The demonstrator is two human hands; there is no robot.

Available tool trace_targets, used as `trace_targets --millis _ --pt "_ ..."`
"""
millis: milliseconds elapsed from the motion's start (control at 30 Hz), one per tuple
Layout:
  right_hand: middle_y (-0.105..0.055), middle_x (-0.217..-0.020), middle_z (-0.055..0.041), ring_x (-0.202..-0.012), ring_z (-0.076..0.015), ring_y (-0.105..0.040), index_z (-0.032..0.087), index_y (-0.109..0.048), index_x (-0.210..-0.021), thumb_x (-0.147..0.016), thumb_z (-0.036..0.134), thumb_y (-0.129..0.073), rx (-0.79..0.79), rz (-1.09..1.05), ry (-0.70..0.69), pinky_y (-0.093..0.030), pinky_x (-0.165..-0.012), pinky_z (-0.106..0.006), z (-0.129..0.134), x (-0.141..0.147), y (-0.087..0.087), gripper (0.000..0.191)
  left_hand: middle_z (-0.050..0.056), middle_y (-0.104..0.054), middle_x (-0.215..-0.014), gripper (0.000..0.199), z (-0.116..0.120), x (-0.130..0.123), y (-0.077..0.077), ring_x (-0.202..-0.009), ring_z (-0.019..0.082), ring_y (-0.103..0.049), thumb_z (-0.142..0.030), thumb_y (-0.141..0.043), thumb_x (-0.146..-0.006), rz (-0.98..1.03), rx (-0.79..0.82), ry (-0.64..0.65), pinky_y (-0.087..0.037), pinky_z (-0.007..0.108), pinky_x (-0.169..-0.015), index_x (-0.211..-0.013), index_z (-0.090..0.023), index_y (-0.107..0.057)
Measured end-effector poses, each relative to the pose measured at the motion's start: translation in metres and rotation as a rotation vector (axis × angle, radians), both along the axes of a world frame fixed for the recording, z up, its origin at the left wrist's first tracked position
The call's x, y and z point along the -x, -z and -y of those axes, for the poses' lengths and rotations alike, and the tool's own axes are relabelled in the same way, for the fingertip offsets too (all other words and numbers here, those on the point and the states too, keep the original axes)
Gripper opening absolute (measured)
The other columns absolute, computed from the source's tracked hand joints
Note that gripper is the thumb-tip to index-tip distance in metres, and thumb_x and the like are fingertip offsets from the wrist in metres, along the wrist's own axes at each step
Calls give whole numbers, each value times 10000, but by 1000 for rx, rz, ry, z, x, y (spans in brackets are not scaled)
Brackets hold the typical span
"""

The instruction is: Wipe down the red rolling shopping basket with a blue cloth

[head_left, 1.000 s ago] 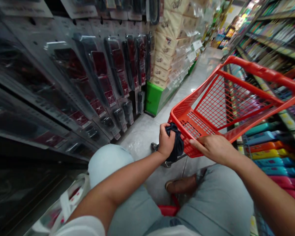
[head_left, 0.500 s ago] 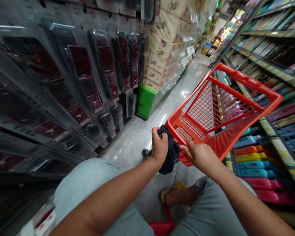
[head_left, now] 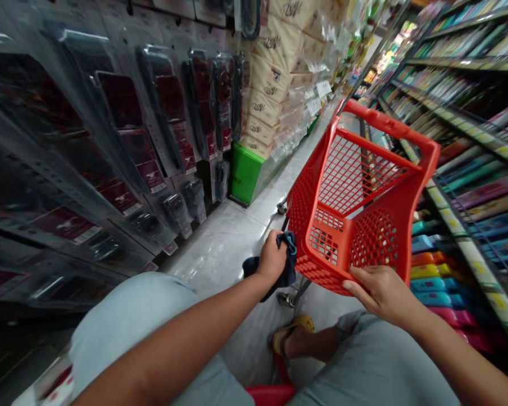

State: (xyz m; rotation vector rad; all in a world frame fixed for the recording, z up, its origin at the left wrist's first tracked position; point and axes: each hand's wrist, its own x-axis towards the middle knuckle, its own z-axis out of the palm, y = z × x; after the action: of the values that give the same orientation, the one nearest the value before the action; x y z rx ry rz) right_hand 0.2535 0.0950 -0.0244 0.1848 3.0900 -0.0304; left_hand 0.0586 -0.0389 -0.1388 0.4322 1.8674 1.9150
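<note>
Shop aisle, tiled floor underfoot. Nearest, the left hand has its fingers pressed tight around a dark navy cloth, just beside the basket, apparently carried that way to keep it off the floor. Right-hand fingers curl under the lower rim of a red mesh shopping basket, seemingly to steady it. Beyond: hanging blister packs, stacked tissue packs, shelved coloured packages.

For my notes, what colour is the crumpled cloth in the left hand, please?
The crumpled cloth in the left hand is dark navy, best seen in the head view.
</note>
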Motion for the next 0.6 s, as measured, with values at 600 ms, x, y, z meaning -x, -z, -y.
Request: trace_targets --millis 600 --pt "-631 -669 -26 -615 -191 -618 230 -537 -795 -1028 596 -227 413 32 247 -374 -580 -279 42 68 -17 533 -33 -601 -671 86 -8 1 -8 -660 142 -610 -152 -523 -858 -54 6 81 -547 295 -730 -857 -226 -565"
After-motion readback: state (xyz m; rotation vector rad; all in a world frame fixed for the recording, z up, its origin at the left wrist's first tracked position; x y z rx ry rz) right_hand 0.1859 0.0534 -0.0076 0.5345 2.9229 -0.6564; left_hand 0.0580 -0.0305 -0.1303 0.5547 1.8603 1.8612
